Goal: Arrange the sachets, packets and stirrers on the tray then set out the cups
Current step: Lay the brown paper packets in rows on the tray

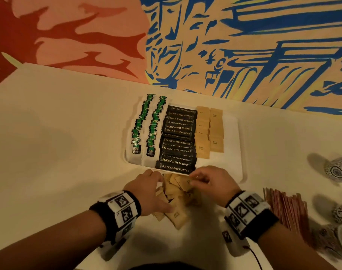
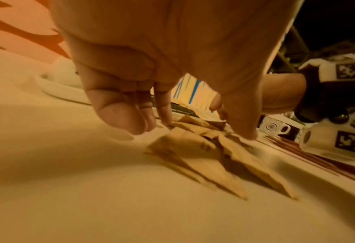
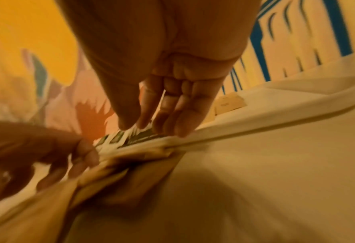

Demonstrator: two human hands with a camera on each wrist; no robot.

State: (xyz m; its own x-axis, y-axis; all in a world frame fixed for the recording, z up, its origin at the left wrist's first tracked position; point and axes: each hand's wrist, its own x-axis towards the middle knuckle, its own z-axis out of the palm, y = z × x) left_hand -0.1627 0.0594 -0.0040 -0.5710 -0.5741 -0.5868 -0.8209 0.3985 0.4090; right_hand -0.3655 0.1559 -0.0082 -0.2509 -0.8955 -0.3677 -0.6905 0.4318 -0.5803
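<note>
Both forearms are reaching forward over the near edge of the table, each wrist wearing a black band with white marker tiles. The left hand [image 1: 146,189] is hovering palm down with its fingers [image 2: 118,115] loosely bent and pointing downward, the thumb spread apart from them. The right hand [image 1: 213,182] is sitting just beside it, also palm down, its fingers [image 3: 182,111] held nearly straight and close together, the thumb lying alongside. Whether either hand is gripping anything is unclear.
</note>
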